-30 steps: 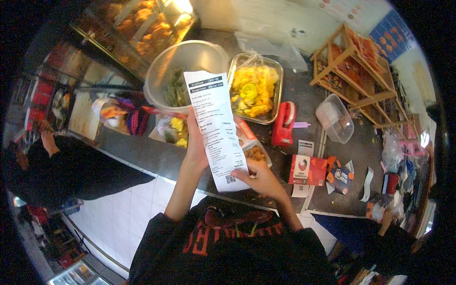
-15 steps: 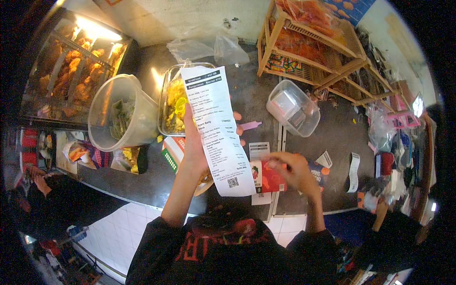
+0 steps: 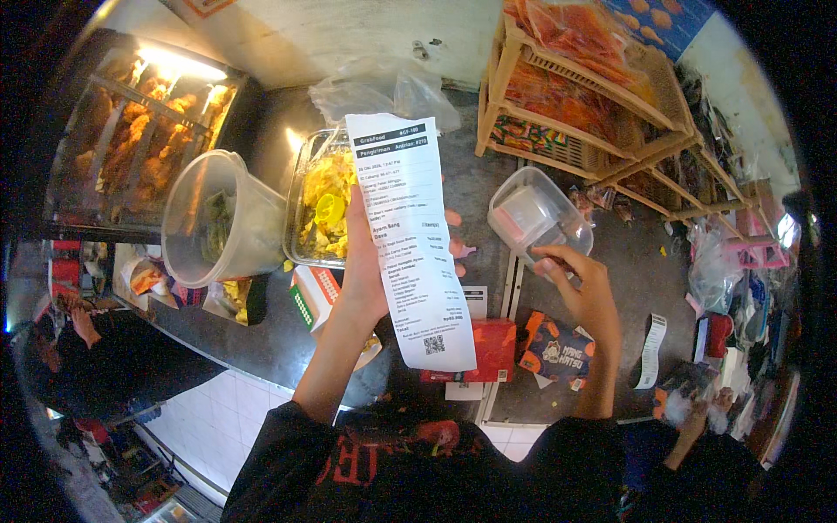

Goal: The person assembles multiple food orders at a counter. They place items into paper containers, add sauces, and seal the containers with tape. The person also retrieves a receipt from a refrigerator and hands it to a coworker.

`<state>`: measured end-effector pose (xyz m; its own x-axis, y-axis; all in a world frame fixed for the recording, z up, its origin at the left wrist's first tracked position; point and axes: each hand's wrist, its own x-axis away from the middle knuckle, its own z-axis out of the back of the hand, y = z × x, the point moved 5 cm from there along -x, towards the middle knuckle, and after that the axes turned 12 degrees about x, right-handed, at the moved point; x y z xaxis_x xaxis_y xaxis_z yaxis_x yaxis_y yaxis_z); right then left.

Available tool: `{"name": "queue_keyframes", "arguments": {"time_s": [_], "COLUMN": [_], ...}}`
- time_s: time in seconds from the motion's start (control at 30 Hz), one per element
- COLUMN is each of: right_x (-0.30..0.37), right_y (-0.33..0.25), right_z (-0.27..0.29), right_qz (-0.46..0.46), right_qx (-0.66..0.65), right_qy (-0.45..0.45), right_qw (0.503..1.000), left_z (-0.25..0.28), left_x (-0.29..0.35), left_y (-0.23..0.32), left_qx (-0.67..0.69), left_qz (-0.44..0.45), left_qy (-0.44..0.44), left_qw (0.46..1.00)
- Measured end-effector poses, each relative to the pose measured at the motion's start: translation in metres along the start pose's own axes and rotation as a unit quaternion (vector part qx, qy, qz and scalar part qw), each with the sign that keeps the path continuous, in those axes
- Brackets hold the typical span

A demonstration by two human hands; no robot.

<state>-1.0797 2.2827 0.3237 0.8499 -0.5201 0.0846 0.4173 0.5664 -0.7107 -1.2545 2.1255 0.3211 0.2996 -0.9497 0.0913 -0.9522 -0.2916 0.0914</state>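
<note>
Gripping receipt (image 3: 414, 248) face-up in left hand (image 3: 357, 266), presumably for legibility; half-curling right hand (image 3: 588, 286) at plastic tub (image 3: 571, 224) inside counter's (image 3: 641, 275) edge.

Left forearm (image 3: 336, 356): slants upward and inward.
Left hand (image 3: 363, 277): raised before the chest, closed in a grip, partly hidden.
Left fingers (image 3: 452, 218): tips spread, showing toward the right.
Right forearm (image 3: 600, 366): nearly upright.
Right hand (image 3: 586, 283): well apart from the left, bent, pointing leftward.
</note>
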Motion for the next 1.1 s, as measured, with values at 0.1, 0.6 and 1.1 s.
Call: {"name": "queue_keyframes", "arguments": {"time_s": [0.1,0.6,1.1], "right_x": [-0.004,-0.03,0.105], "right_y": [0.006,0.028,-0.032], "right_z": [0.002,-0.012,-0.168], "right_qz": [0.011,0.05,0.096], "right_qx": [0.01,0.013,0.113], "right_qy": [-0.001,-0.031,-0.343], "right_qw": [1.0,0.998,0.927], "left_z": [0.0,0.054,0.003], "left_x": [-0.007,0.004,0.127], "left_y": [-0.004,-0.018,0.001], "left_qx": [0.016,0.013,-0.021], "left_qz": [0.005,0.011,-0.05], "left_qy": [-0.01,0.114,0.05], "left_qw": [1.0,0.993,0.997]}}
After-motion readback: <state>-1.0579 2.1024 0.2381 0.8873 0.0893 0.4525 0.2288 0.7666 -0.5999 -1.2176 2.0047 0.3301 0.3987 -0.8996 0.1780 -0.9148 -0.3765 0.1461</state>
